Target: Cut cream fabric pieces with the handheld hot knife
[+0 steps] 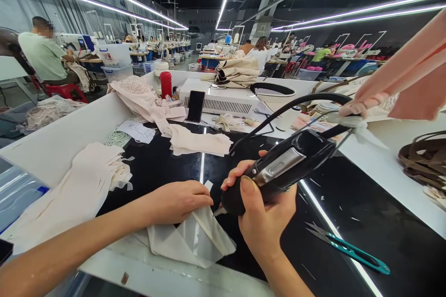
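Two-handed work at a glossy black worktop, seen from my own head. My right grip is closed around a black handheld tool with a metal plate along its side; the tool slants down to the left, its narrow tip close to my left fingertips and beside the edge of the fabric. My left grip lies palm down over a sheer cream fabric piece, thumb and forefinger at its upper edge; I cannot tell whether they pinch the cloth or only press it. The piece lies on the near part of the worktop, in front of me and below my left grip. A thick black cable arcs over the far side of the tool, and peach fabric hangs knotted near the tool's upper end. To the right lie teal thread snips, blades toward the tool, among small pale scraps. Beyond my grips rests a stack of cream strips; behind it a smartphone leans upright before a white vented box. A red bottle stands left of the box, and a larger heap of cream fabric lies at left.
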`<state>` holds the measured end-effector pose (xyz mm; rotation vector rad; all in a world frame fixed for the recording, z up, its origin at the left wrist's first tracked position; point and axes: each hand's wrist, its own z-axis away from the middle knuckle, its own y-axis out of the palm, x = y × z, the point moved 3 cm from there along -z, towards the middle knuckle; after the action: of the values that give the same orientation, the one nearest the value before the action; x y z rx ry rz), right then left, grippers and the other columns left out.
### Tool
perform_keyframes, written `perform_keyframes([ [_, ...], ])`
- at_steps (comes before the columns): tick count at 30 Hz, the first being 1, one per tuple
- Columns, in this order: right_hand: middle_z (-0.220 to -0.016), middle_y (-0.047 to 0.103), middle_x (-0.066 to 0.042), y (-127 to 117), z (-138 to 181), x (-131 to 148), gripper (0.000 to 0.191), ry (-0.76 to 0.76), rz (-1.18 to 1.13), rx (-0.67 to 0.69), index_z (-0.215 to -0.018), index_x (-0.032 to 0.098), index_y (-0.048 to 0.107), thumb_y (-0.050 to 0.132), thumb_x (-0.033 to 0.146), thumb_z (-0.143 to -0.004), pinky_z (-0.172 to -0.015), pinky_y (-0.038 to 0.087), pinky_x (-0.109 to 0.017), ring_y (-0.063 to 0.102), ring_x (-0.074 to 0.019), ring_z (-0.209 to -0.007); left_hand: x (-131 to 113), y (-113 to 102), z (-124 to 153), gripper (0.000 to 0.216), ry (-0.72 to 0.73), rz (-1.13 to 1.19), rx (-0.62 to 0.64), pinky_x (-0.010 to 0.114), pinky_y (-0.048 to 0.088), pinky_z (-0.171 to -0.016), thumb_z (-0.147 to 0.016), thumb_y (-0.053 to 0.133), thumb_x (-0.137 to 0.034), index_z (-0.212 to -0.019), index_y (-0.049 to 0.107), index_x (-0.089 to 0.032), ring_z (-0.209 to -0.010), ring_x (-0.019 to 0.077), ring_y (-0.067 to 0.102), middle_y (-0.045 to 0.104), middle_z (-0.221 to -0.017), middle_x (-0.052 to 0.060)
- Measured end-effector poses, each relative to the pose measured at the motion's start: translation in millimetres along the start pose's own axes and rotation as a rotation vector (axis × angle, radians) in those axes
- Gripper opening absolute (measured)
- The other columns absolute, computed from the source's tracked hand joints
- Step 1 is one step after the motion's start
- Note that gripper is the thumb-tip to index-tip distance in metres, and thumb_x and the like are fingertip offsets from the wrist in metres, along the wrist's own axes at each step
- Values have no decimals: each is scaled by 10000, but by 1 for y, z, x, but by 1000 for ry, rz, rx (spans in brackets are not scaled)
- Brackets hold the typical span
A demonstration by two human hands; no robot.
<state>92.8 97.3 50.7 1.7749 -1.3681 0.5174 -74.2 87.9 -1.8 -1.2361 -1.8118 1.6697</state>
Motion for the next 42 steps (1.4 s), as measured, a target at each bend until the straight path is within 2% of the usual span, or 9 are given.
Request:
perform_keyframes([
  [9,-827,689,50,1,1,0,258,-7,22,-1,-1037,276,592,788,229,-876,-536,591,-256,657,-116,-583,4,-6,14,442,-4,75,-33,308,559,-1024,-920,491,41,-1255,680,-177,-1161,215,670,684,-1288,102],
  [15,-824,689,47,1,1,1,266,-3,21,10,-1058,283,595,771,197,-878,-535,600,-265,657,-122,-583,0,-10,18,546,18,16,24,300,569,-990,-860,486,77,-1293,650,-213,-1176,221,668,663,-1325,91],
  [20,-837,696,43,1,1,1,293,-2,16,3,-1090,281,599,788,213,-877,-530,604,-271,661,-125,-585,-1,-7,21,589,35,-26,40,292,524,-1060,-847,476,95,-1317,623,-228,-1271,226,630,639,-1372,92],
  [23,-836,691,40,0,-1,-1,257,-1,24,-10,-1054,267,606,798,256,-884,-529,597,-271,652,-124,-594,0,-3,22,569,32,-40,34,301,494,-1101,-865,475,90,-1313,622,-229,-1280,227,625,635,-1375,86],
  [28,-826,679,47,3,-7,-6,255,-23,38,-24,-1041,263,602,801,300,-886,-542,593,-280,634,-124,-606,0,-1,22,515,23,-67,25,303,507,-1080,-900,487,64,-1303,631,-224,-1245,237,645,638,-1369,87],
  [42,-814,689,64,10,-11,-13,259,-3,25,-36,-1069,272,597,773,226,-884,-550,591,-279,636,-118,-592,-2,0,22,478,11,-74,-8,301,533,-1047,-932,518,39,-1303,641,-236,-1207,228,669,636,-1398,78],
])
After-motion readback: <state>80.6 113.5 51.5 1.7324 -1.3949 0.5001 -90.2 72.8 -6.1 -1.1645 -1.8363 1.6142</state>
